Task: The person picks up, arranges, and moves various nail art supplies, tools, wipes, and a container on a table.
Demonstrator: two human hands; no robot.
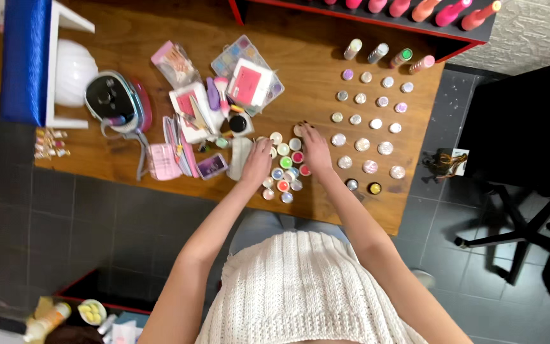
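Dozens of small round jars (286, 167) are sorted; left hand (257, 162) and right hand (317, 150) rest flat, fingers spread, gripping nothing; light, rigid, likely best pinched at rims.

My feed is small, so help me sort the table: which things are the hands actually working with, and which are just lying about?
In hand:
left hand
right hand
cluster of small coloured jars

Lying about:
rows of small round jars
four upright bottles
white dome lamp
clear compartment box
pink pouch
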